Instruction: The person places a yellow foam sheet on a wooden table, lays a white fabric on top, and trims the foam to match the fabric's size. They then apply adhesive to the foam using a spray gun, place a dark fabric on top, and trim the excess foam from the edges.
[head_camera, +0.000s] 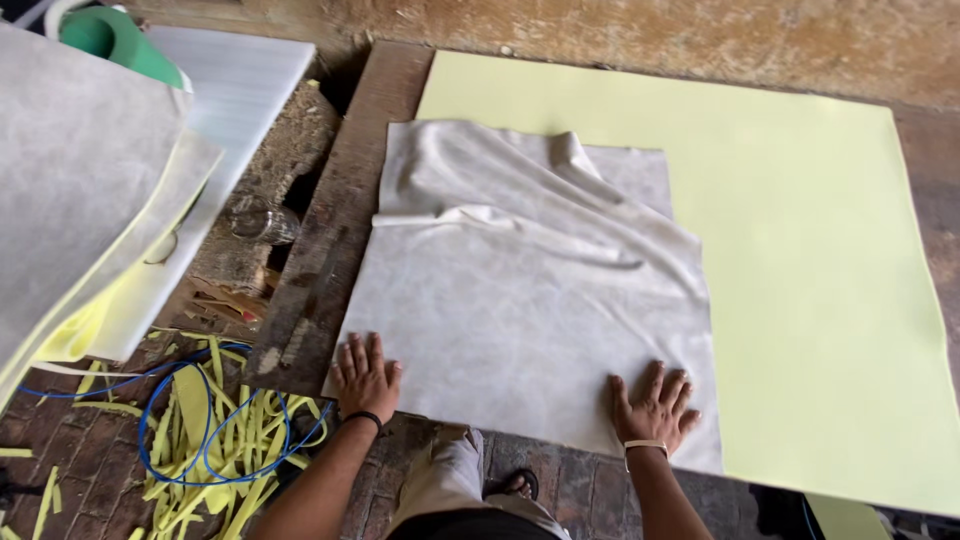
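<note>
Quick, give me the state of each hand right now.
Left hand: open, fingers spread, palm flat on the near left corner of the grey fabric sheet; holding nothing.
Right hand: open, flat on the sheet's near edge; holding nothing.

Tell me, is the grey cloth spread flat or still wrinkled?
Partly spread. The grey cloth lies smooth near the left hand and right hand, but its far part is bunched in folds.

Grey cloth, thin and matte, near edge flat, far half rumpled in folds, lying on pale yellow sheet across bench
</note>
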